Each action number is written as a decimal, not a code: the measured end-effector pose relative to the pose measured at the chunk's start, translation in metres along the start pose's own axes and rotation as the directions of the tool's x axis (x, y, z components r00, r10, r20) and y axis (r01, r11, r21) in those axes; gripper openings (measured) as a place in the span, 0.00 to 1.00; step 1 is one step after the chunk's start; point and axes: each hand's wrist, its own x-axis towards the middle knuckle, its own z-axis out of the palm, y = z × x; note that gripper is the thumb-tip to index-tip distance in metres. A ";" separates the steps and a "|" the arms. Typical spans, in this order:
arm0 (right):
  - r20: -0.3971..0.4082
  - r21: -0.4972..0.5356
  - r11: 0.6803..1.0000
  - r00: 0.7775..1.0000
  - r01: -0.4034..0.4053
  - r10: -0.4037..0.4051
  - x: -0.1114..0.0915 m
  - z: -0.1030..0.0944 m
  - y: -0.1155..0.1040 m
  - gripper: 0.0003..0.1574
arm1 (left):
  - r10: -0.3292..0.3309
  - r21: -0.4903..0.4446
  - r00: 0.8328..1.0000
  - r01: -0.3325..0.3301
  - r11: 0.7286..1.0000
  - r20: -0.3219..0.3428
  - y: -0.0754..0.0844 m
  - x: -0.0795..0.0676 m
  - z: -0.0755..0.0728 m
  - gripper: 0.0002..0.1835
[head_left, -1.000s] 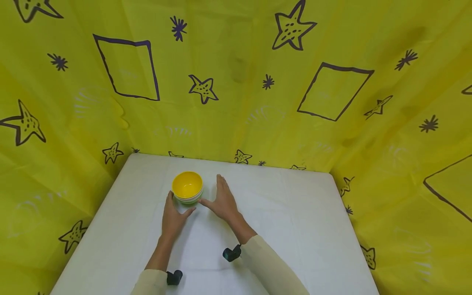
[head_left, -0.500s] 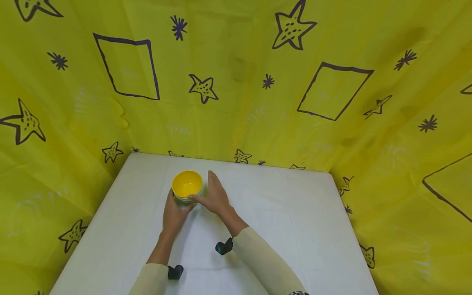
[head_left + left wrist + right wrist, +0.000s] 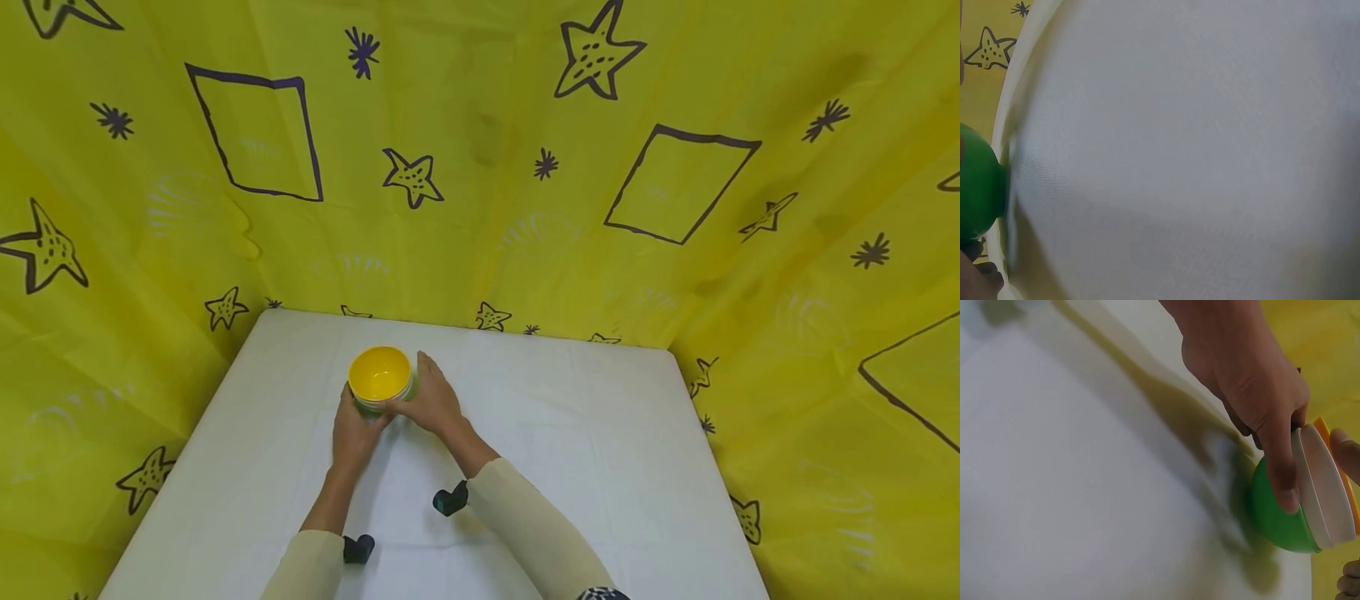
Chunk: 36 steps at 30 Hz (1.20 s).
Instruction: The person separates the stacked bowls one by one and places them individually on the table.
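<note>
A stack of bowls [image 3: 380, 372] sits toward the far left of the counter [image 3: 562, 433], mouth up, held between both hands. The yellow bowl [image 3: 381, 375] is on top, white bowls [image 3: 1329, 494] below it, and the green bowl [image 3: 1279, 522] at the bottom. The left hand [image 3: 355, 437] grips the left and near side, its thumb lying on the green bowl. The right hand [image 3: 435, 398] holds the right side — fingers along the wall, thumb across the front near the yellow rim. Whether the green bowl touches the counter cannot be told. Behind hangs a yellow curtain [image 3: 480, 117] with drawn stars.
</note>
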 end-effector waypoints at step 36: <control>-0.022 0.052 0.997 0.998 0.059 -0.057 0.008 0.004 -0.022 0.61 | -0.037 0.011 0.998 0.037 0.999 -0.042 0.004 0.003 0.001 0.49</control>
